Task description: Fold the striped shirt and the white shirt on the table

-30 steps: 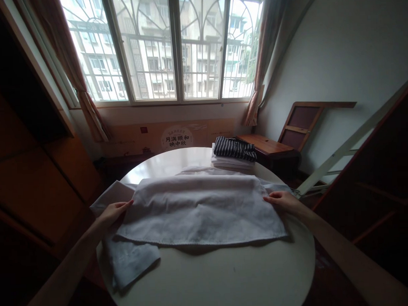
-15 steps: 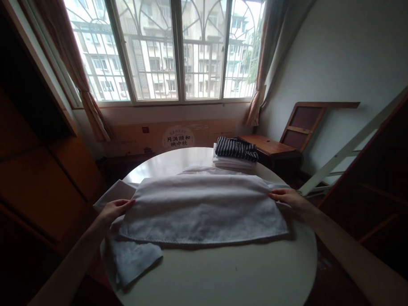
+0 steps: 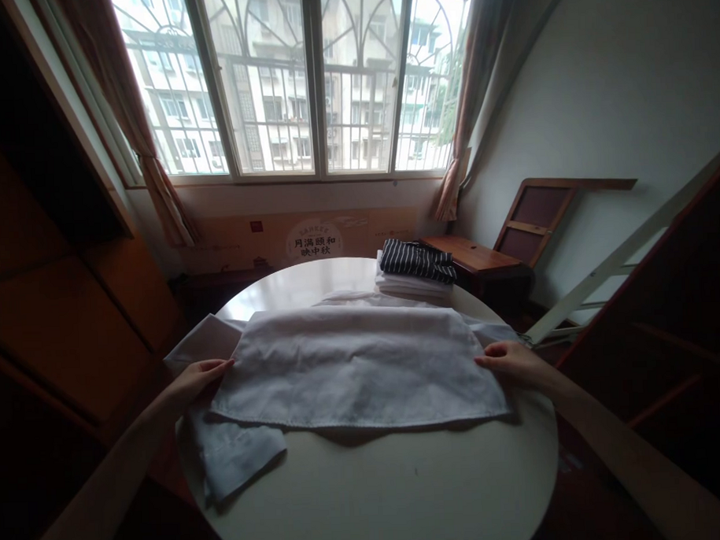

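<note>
A white shirt [image 3: 357, 368] lies folded over across the round table, its hem edge toward me. My left hand [image 3: 201, 378] pinches the shirt's left side edge between thumb and fingers. On the opposite side, my right hand [image 3: 510, 361] is closed at the right edge, fingertips against the fabric. A sleeve-like piece [image 3: 242, 459] sticks out from under the shirt at the lower left, and another corner of cloth pokes out beyond my left hand. The layers beneath the top panel are mostly hidden.
The white round table [image 3: 391, 489] fills the middle. At its far right lies a folded stack with a black striped cloth [image 3: 415, 260] on top of white ones. Behind are a wooden cabinet [image 3: 477, 254] and a window; a pale ladder-like frame [image 3: 602, 273] leans at the right.
My right hand has shifted very slightly at the right edge, and the top panel shows more small wrinkles and lies a little flatter. The stack has not moved.
</note>
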The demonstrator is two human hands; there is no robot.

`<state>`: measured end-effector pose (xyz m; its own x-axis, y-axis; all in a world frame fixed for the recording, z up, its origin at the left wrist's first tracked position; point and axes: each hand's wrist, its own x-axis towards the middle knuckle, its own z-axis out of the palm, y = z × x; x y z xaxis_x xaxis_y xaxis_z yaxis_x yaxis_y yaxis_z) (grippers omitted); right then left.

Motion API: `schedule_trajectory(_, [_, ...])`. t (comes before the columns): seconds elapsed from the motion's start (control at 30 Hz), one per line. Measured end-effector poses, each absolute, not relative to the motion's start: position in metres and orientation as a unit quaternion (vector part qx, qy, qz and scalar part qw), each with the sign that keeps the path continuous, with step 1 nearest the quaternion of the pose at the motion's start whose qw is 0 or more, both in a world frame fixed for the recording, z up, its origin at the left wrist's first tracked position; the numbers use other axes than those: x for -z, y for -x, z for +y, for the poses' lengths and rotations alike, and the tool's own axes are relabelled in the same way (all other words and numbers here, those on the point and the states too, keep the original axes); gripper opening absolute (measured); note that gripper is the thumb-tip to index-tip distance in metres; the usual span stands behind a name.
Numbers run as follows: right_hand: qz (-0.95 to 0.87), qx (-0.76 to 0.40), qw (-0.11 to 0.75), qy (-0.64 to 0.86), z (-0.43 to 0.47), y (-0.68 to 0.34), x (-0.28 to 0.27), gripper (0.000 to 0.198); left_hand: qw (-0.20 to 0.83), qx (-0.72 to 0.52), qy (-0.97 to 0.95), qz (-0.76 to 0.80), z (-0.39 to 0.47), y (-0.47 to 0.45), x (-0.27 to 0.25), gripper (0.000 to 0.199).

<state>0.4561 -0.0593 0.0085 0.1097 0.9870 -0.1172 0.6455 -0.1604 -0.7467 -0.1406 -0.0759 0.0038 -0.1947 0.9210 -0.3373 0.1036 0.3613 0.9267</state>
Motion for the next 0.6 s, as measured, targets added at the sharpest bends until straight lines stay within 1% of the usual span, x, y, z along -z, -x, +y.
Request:
schedule_trajectory(0.07, [-0.591, -0.319, 0.273, 0.689, -0.060, -0.457, -0.008, 0.028, 0.479, -0.419, -0.393, 0.664, -0.076, 0.138, -0.005, 0.039])
schedule_trajectory(0.17, [-0.588, -0.293, 0.324, 0.681, -0.060, -0.453, -0.007, 0.025, 0.423, -0.447, -0.413, 0.671, -0.075, 0.129, -0.007, 0.039])
schedule_trajectory(0.23, [-0.578, -0.259, 0.355, 0.688, -0.059, -0.447, -0.004, 0.022, 0.374, -0.466, -0.433, 0.675, -0.071, 0.122, -0.008, 0.041])
schedule_trajectory(0.33, [-0.544, -0.184, 0.376, 0.727, -0.056, -0.437, 0.001, 0.017, 0.316, -0.471, -0.454, 0.687, -0.065, 0.115, -0.008, 0.041])
schedule_trajectory(0.4, [-0.520, -0.150, 0.385, 0.747, -0.055, -0.431, 0.001, 0.015, 0.308, -0.467, -0.458, 0.691, -0.063, 0.114, -0.009, 0.038])
schedule_trajectory(0.47, [-0.502, -0.141, 0.403, 0.752, -0.054, -0.428, -0.003, 0.015, 0.320, -0.477, -0.452, 0.682, -0.064, 0.115, -0.015, 0.036])
schedule_trajectory(0.6, [-0.512, -0.209, 0.417, 0.721, -0.059, -0.434, -0.025, 0.022, 0.371, -0.495, -0.413, 0.669, -0.077, 0.114, -0.044, 0.029])
